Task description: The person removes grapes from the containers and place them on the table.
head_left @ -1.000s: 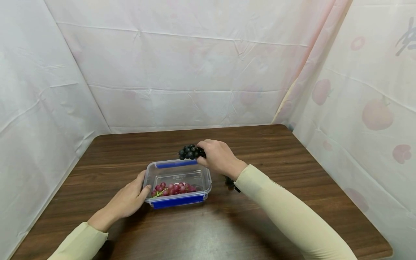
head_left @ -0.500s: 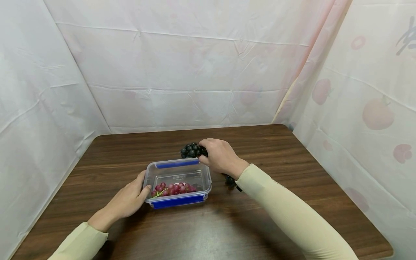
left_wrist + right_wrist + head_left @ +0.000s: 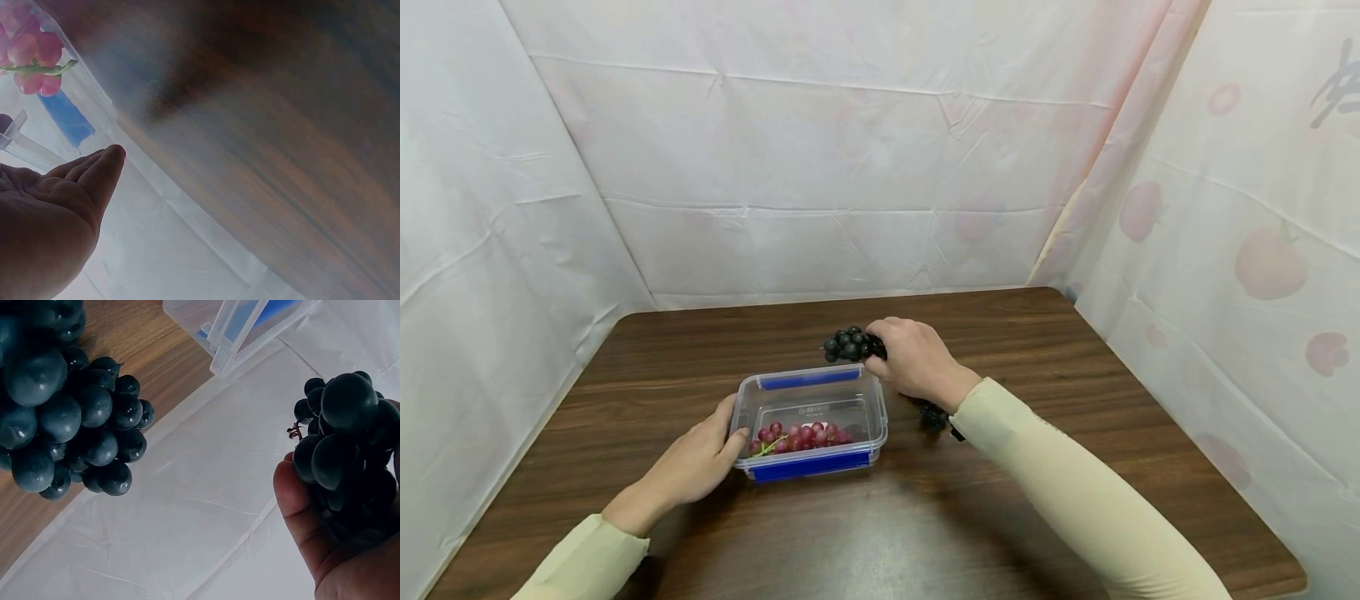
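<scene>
My right hand grips a bunch of black grapes, raised near the back right corner of a clear plastic food container. In the right wrist view, the thumb lies along the lower side of that bunch. My left hand holds the container's left end, thumb at the rim and the other fingers along the outer wall. Inside, a bunch of red grapes with a green stem lies along the near side. Partly hidden behind my right wrist, more black grapes lie on the table; they loom large in the right wrist view.
The container has blue strips on its long sides, and no lid is on it. Everything stands on a dark wood-grain table. White sheeting with faded fruit prints hangs behind the table and along both sides.
My right hand has drifted slightly to the right and away with the black grapes. The left hand, the container and the red grapes have stayed put.
</scene>
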`<state>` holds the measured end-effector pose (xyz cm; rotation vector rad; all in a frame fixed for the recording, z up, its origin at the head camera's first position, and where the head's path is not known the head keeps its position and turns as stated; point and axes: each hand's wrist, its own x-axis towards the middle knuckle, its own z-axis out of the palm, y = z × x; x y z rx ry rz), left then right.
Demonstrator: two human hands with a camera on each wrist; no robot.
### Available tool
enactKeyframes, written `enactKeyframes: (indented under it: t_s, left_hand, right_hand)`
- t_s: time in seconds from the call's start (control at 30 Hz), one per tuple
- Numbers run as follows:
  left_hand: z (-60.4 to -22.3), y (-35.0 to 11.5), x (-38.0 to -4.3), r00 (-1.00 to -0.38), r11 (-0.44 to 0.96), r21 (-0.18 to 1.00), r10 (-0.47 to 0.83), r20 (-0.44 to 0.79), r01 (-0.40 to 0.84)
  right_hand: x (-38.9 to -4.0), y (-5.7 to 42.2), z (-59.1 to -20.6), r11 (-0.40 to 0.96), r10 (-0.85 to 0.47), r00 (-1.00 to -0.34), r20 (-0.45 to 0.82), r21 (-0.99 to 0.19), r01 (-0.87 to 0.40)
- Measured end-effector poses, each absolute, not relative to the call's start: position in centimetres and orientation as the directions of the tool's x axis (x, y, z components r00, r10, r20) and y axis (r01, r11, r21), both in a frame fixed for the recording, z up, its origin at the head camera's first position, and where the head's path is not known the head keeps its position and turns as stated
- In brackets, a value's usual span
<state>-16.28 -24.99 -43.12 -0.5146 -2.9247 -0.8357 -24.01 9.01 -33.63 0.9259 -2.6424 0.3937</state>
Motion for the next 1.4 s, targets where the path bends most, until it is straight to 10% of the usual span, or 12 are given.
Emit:
enactKeyframes:
  t_s: [1.4]
  left_hand:
    - [-43.2, -25.0, -16.2, -0.939, 0.793, 0.505, 0.307, 0.153, 0.341]
  right_hand:
    - [-24.6, 11.2, -33.6, 0.808, -0.475, -0.8, 0.367, -0.179, -0.562]
